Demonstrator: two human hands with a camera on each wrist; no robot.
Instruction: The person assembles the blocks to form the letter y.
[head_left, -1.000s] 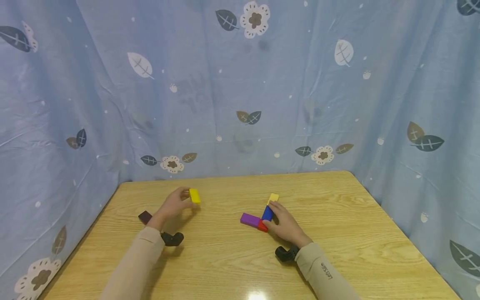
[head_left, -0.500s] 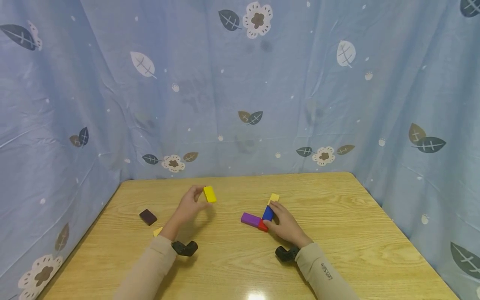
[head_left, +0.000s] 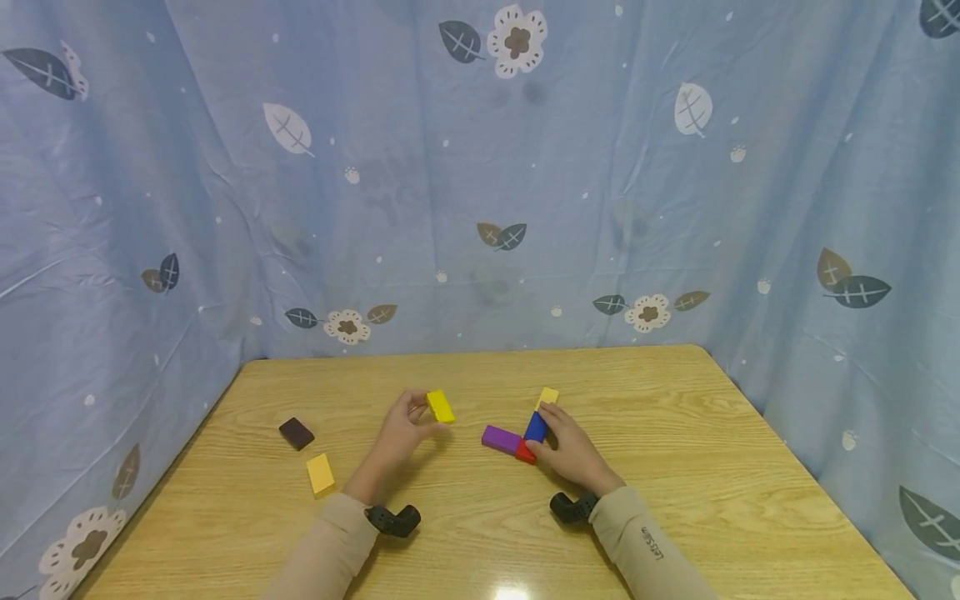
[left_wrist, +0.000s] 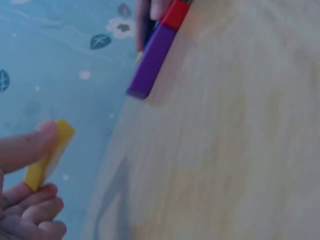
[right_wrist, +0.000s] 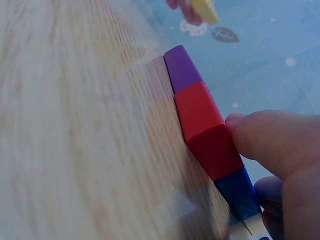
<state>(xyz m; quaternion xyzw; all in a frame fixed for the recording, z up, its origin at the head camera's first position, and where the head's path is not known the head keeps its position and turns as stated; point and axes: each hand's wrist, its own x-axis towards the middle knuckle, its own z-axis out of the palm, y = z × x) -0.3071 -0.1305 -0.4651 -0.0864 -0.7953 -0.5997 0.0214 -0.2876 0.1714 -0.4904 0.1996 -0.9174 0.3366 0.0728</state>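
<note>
In the head view my left hand [head_left: 401,431] pinches a bright yellow block [head_left: 440,407] above the table. The left wrist view shows that yellow block [left_wrist: 49,157] between thumb and fingers. My right hand [head_left: 573,450] rests against a joined set of blocks, thumb at the red block [head_left: 525,452] and fingertips by the blue block [head_left: 535,427]. A purple block [head_left: 500,439] extends left from the red one. Beyond the blue sits a pale yellow block [head_left: 548,397], partly covered by fingers. In the right wrist view my thumb touches the red block [right_wrist: 200,107].
On the left of the wooden table [head_left: 465,533] lie a dark brown block [head_left: 296,433] and another yellow block [head_left: 320,475], beside my left forearm. A blue patterned curtain [head_left: 420,183] surrounds the table's back and sides.
My left hand has carried the bright yellow block right, towards the joined blocks, and lowered slightly in the last half second. The loose yellow block has come into sight. My right hand stays put.
</note>
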